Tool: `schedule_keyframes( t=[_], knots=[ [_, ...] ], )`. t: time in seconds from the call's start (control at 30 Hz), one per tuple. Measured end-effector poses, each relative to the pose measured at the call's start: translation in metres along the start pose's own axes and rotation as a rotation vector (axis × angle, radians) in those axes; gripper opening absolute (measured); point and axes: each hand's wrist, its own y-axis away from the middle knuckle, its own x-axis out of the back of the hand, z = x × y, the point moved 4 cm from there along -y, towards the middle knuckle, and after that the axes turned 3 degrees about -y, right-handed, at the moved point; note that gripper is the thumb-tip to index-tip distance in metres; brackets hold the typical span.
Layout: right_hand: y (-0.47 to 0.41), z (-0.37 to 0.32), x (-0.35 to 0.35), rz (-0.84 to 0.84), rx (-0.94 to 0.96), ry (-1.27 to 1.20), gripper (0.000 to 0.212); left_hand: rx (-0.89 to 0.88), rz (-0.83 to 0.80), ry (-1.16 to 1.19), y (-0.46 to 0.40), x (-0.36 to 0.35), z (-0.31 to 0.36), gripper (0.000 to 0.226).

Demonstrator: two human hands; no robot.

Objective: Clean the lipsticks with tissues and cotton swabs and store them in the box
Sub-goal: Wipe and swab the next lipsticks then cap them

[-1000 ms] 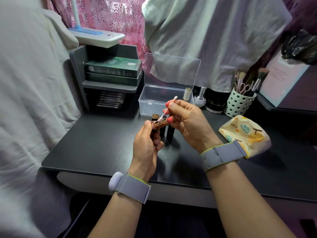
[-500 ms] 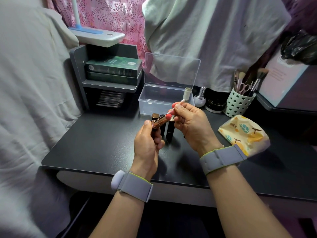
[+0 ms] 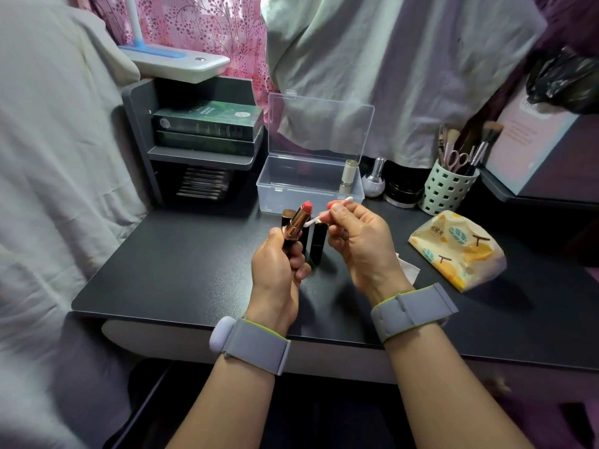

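Note:
My left hand (image 3: 280, 268) grips an uncapped lipstick (image 3: 298, 222) by its base, the rose-gold tube tilted up and the red stick showing. My right hand (image 3: 356, 238) pinches a white cotton swab (image 3: 327, 212); its lower tip touches the metal collar of the tube. Behind my hands, black lipstick tubes (image 3: 318, 243) stand upright on the dark desk (image 3: 181, 254). The clear plastic box (image 3: 308, 186) sits further back with its lid raised. A white tissue (image 3: 406, 270) lies on the desk behind my right wrist.
A yellow tissue pack (image 3: 460, 251) lies at the right. A mint brush holder (image 3: 449, 186), a small bottle (image 3: 374, 179) and a black jar (image 3: 403, 192) stand behind it. A grey shelf with green boxes (image 3: 207, 124) is at the back left, under a lamp.
The lipstick has tipped more upright, with the red stick now plainly out of the tube. My right hand drew back to the right and lowered the swab tip onto the tube's collar.

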Motion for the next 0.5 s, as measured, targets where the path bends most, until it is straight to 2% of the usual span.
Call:
schedule_keyframes(
  t=[0.33,0.5],
  knots=[
    [0.005,0.001,0.006,0.049,0.125,0.056,0.006,0.011,0.019,0.017,-0.001,-0.001,-0.002,0.03],
    [0.014,-0.006,0.004,0.069,0.32,0.134,0.007,-0.01,0.042,0.045,-0.003,-0.001,0.0,0.025]
  ],
)
